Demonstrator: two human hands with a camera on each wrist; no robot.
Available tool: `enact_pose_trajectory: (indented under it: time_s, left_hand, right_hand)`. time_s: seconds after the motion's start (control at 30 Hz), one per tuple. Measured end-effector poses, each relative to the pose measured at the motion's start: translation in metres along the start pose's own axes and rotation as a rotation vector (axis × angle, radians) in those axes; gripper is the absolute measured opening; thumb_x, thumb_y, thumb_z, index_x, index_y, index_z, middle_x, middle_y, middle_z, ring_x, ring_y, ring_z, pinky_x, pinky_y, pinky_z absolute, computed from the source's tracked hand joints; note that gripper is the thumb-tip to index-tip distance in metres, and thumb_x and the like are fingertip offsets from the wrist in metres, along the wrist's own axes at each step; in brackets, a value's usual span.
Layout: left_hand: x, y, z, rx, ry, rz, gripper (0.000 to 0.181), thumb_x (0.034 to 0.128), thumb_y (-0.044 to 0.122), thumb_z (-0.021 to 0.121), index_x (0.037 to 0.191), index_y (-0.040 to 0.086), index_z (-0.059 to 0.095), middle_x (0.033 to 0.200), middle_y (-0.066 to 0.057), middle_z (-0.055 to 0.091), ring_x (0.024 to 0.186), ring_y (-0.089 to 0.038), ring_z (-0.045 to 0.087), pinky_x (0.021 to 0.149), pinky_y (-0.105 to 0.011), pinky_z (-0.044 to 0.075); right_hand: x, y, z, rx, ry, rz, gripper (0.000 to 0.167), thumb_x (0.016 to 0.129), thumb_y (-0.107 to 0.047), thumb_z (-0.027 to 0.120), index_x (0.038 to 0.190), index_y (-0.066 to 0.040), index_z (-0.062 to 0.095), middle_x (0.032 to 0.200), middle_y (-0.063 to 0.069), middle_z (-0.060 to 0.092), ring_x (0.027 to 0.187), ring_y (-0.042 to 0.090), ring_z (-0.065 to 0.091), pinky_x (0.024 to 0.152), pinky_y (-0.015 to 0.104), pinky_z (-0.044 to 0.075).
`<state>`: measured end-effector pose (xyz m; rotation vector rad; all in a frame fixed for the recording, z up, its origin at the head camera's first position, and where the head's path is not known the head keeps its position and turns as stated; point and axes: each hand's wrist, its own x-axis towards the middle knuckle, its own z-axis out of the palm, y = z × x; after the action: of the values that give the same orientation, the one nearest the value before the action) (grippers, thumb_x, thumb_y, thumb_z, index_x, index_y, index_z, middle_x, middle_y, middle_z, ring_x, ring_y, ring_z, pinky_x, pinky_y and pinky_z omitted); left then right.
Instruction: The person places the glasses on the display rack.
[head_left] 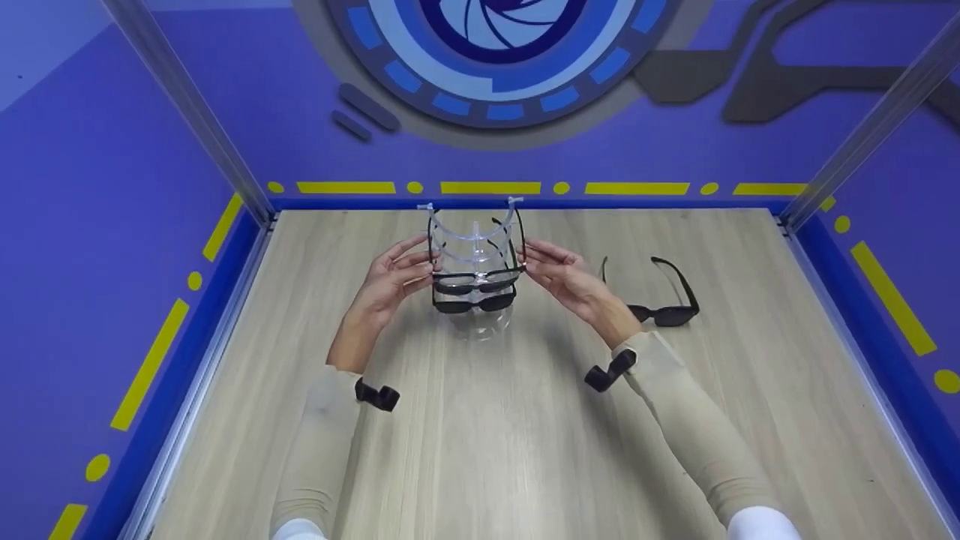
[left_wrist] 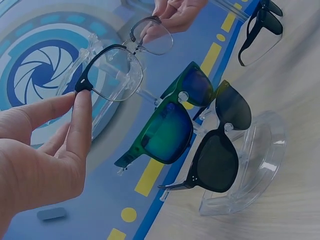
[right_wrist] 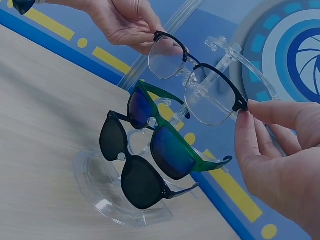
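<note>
A pair of clear-lensed eyeglasses (right_wrist: 226,82) with black brows is held between both hands, in front of the upper part of a clear plastic display stand (left_wrist: 274,150). My left hand (head_left: 386,289) pinches one end of the frame near its hinge, thumb against fingers. At the other end, my right hand (head_left: 566,276) pinches the opposite hinge. Lower on the stand hang green sunglasses (left_wrist: 167,134) with blue mirrored lenses. Below those sit black sunglasses (right_wrist: 143,182). Whether the eyeglasses touch the stand, I cannot tell.
Another pair of black sunglasses (head_left: 675,315) lies on the wooden table (head_left: 480,435) to the right, partly behind my right wrist. Blue printed panels (head_left: 225,97) enclose the back and sides. A small black camera (head_left: 611,371) is strapped to each wrist.
</note>
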<state>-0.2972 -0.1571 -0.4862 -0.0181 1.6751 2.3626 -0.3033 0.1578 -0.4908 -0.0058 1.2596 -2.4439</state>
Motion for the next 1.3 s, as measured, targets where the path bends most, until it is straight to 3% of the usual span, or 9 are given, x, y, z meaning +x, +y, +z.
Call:
enact_pose_trajectory:
  time_s: [0.2, 0.43, 0.67, 0.83, 0.93, 1.0, 1.13, 1.3]
  left_hand:
    - [0.011, 0.001, 0.002, -0.014, 0.028, 0.001, 0.058, 0.0932, -0.007, 0.067, 0.147, 0.007, 0.052, 0.121, -0.01, 0.074, 0.104, -0.018, 0.075, 0.087, -0.027, 0.062]
    - [0.017, 0.001, 0.004, -0.006, 0.049, -0.013, 0.055, 0.093, -0.008, 0.067, 0.144, 0.008, 0.056, 0.116, -0.006, 0.075, 0.1, -0.016, 0.075, 0.085, -0.027, 0.062]
    - [0.019, -0.001, 0.001, -0.018, 0.049, -0.009, 0.055, 0.0926, -0.009, 0.067, 0.144, 0.007, 0.056, 0.12, -0.011, 0.074, 0.097, -0.015, 0.075, 0.083, -0.025, 0.062]
    - [0.018, -0.002, 0.0, -0.016, 0.051, -0.011, 0.055, 0.0933, -0.009, 0.066, 0.145, 0.004, 0.054, 0.109, -0.005, 0.076, 0.095, -0.013, 0.075, 0.082, -0.025, 0.062]
    - [0.018, -0.003, -0.001, -0.021, 0.057, -0.016, 0.053, 0.0937, -0.009, 0.066, 0.144, 0.004, 0.055, 0.106, -0.003, 0.076, 0.096, -0.014, 0.075, 0.083, -0.025, 0.062]
    - [0.017, -0.004, -0.002, -0.02, 0.066, -0.02, 0.052, 0.0938, -0.008, 0.066, 0.143, 0.005, 0.057, 0.105, -0.003, 0.075, 0.096, -0.014, 0.075, 0.084, -0.026, 0.062]
    - [0.016, -0.004, -0.003, -0.02, 0.089, -0.034, 0.049, 0.0939, -0.006, 0.067, 0.141, 0.008, 0.06, 0.107, -0.003, 0.074, 0.098, -0.014, 0.075, 0.087, -0.026, 0.062]
    - [0.013, -0.005, -0.005, -0.028, 0.1, -0.041, 0.049, 0.0934, -0.006, 0.068, 0.14, 0.008, 0.061, 0.109, -0.004, 0.073, 0.098, -0.014, 0.074, 0.088, -0.026, 0.062]
  right_hand:
    - [0.005, -0.003, 0.0, 0.025, 0.03, 0.003, 0.061, 0.094, 0.019, 0.054, 0.151, 0.009, 0.037, 0.125, 0.013, 0.072, 0.111, 0.017, 0.071, 0.101, 0.026, 0.056]
    - [0.01, -0.002, 0.001, -0.008, 0.067, -0.006, 0.061, 0.096, 0.016, 0.053, 0.153, 0.007, 0.035, 0.119, 0.005, 0.075, 0.119, 0.018, 0.067, 0.102, 0.025, 0.055]
    - [0.013, 0.002, 0.0, -0.069, 0.071, 0.0, 0.058, 0.099, 0.013, 0.052, 0.154, 0.006, 0.036, 0.125, 0.004, 0.071, 0.119, 0.014, 0.064, 0.108, 0.028, 0.049]
    - [0.015, 0.005, 0.0, -0.093, 0.074, 0.013, 0.058, 0.099, 0.013, 0.052, 0.154, 0.005, 0.037, 0.154, 0.018, 0.05, 0.115, 0.011, 0.066, 0.105, 0.025, 0.05]
    - [0.015, 0.006, 0.001, -0.098, 0.075, 0.014, 0.058, 0.099, 0.013, 0.052, 0.154, 0.005, 0.037, 0.16, 0.022, 0.04, 0.115, 0.01, 0.066, 0.106, 0.025, 0.049]
    - [0.015, 0.007, 0.001, -0.094, 0.077, 0.014, 0.057, 0.098, 0.013, 0.052, 0.153, 0.005, 0.038, 0.155, 0.02, 0.048, 0.114, 0.011, 0.066, 0.107, 0.026, 0.048]
    - [0.015, 0.008, 0.002, -0.072, 0.077, 0.014, 0.057, 0.097, 0.014, 0.053, 0.152, 0.006, 0.039, 0.128, 0.008, 0.071, 0.109, 0.011, 0.069, 0.113, 0.03, 0.047]
    - [0.014, 0.011, 0.0, -0.055, 0.056, 0.021, 0.057, 0.097, 0.014, 0.054, 0.151, 0.006, 0.041, 0.113, 0.0, 0.076, 0.108, 0.011, 0.069, 0.11, 0.028, 0.048]
